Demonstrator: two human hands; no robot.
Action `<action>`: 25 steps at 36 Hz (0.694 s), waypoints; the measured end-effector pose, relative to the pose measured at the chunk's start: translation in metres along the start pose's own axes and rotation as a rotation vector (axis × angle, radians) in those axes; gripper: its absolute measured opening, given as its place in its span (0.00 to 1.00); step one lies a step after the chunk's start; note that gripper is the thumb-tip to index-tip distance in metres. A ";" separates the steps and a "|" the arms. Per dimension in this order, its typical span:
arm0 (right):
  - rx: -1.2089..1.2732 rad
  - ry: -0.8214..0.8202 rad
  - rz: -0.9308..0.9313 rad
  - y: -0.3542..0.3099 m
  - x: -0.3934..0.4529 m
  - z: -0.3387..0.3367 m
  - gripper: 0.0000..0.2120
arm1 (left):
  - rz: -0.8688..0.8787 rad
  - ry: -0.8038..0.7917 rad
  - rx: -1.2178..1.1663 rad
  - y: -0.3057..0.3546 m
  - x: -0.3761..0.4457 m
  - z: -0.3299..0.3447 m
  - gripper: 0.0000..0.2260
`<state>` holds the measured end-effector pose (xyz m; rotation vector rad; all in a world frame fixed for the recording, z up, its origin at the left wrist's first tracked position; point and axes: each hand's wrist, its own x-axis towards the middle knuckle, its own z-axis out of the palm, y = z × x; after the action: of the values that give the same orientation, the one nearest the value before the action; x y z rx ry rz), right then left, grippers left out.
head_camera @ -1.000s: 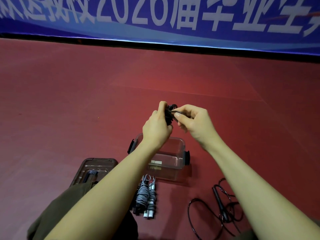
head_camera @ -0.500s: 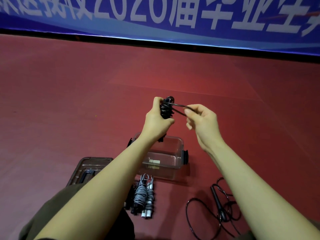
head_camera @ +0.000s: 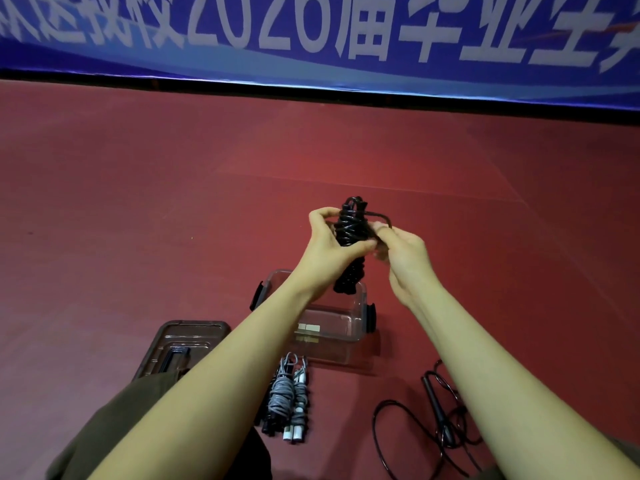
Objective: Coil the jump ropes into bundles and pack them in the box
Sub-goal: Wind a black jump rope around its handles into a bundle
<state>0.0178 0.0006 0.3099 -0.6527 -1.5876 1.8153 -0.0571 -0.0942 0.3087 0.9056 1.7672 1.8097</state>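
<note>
Jump rope bundle [head_camera: 351, 233], black and tightly wound, is held upright in the air above the clear box [head_camera: 349, 336], between both hands. The left hand [head_camera: 329, 247] grips the middle of the bundle, with its fingers [head_camera: 360, 249] curled round the front and the thumb near the top. The right hand [head_camera: 405, 258] is just beside it and touches the bundle on the right; its fingers [head_camera: 384, 233] are curled and pinch a free loop of the same black cord [head_camera: 379, 216], which comes out from the upper part of the bundle. The lower end of the bundle hangs over the far rim of the box.

The box stands on the red floor [head_camera: 138, 220] and has dark latches on its two short sides. Its lid [head_camera: 194, 336] lies flat on the floor to the left of the box, partly hidden by the left forearm. Just in front of the box lies a grey coiled rope [head_camera: 282, 393] with white handle ends, and a dark bundle lies close on its left side. To the right, well apart from the box, a loose black rope [head_camera: 433, 407] is spread on the floor, not coiled, partly behind the right forearm. A blue banner [head_camera: 311, 39] with white characters runs along the far edge of the floor.
</note>
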 end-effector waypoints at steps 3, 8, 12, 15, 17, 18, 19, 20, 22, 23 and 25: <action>0.038 -0.062 0.044 0.001 0.001 0.000 0.12 | 0.001 0.126 0.025 0.002 0.001 -0.001 0.30; 0.022 -0.023 -0.016 0.001 0.001 0.000 0.09 | 0.129 0.209 0.235 0.001 -0.002 0.000 0.28; -0.063 -0.031 -0.094 -0.001 0.001 0.005 0.08 | 0.207 0.168 0.337 -0.009 -0.004 0.005 0.28; -0.045 -0.072 -0.129 -0.001 0.000 0.008 0.09 | 0.167 0.095 0.298 -0.010 -0.007 0.012 0.30; -0.050 -0.092 -0.142 -0.001 0.000 0.007 0.11 | 0.145 0.081 0.285 -0.010 -0.007 0.014 0.29; -0.048 -0.094 -0.142 -0.001 0.000 0.007 0.10 | 0.142 0.077 0.291 -0.010 -0.007 0.013 0.29; -0.041 -0.093 -0.138 -0.001 -0.001 0.007 0.10 | 0.143 0.073 0.298 -0.009 -0.007 0.012 0.30; -0.032 -0.090 -0.135 -0.001 -0.002 0.007 0.09 | 0.156 0.068 0.315 -0.007 -0.007 0.011 0.32; -0.057 -0.088 -0.149 -0.001 -0.003 0.007 0.07 | 0.208 0.107 0.376 -0.009 -0.005 0.010 0.33; -0.092 -0.091 -0.164 0.000 -0.003 0.008 0.06 | 0.230 0.164 0.408 -0.010 -0.003 0.009 0.31; -0.138 -0.094 -0.197 -0.001 -0.004 0.010 0.07 | 0.225 0.274 0.425 -0.009 -0.002 0.008 0.24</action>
<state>0.0128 -0.0090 0.3119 -0.4587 -1.7843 1.6238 -0.0510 -0.0898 0.2989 1.0946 2.3675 1.7923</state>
